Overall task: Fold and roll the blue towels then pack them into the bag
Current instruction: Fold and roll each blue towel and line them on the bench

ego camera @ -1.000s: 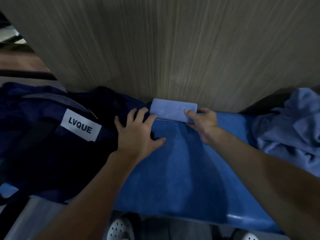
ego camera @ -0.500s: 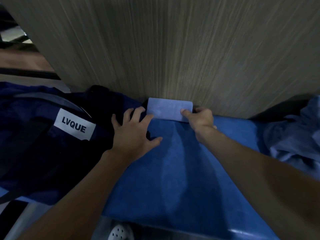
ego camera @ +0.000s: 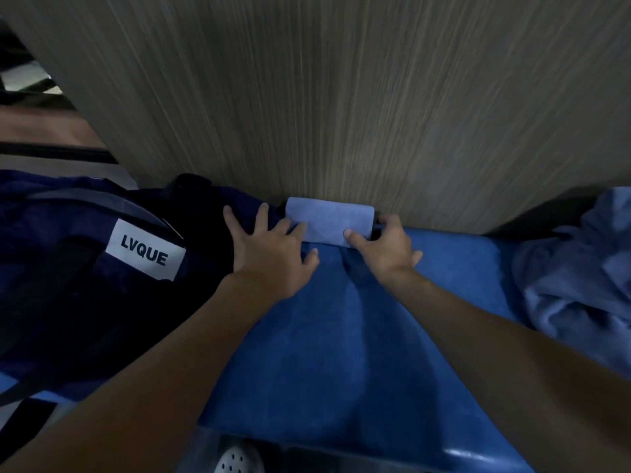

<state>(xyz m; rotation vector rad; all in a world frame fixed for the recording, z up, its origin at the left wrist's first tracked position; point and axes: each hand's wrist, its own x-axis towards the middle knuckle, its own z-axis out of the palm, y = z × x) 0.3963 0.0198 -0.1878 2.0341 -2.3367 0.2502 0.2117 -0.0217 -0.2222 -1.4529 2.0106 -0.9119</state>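
The small light-blue rolled towel [ego camera: 327,220] is being held at its right end by the curled right hand [ego camera: 386,249], against the wood-grain wall [ego camera: 341,97]. The left hand [ego camera: 269,257] is being pressed flat on the dark navy cloth bag [ego camera: 85,285]. Packing is probably being started, so the bag's mouth needs finding next. Since a second ago, the left fingers are being spread wider.

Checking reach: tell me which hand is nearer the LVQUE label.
Left. The left hand rests on the bag beside the LVQUE label; the right hand is farther right, on the rolled towel.
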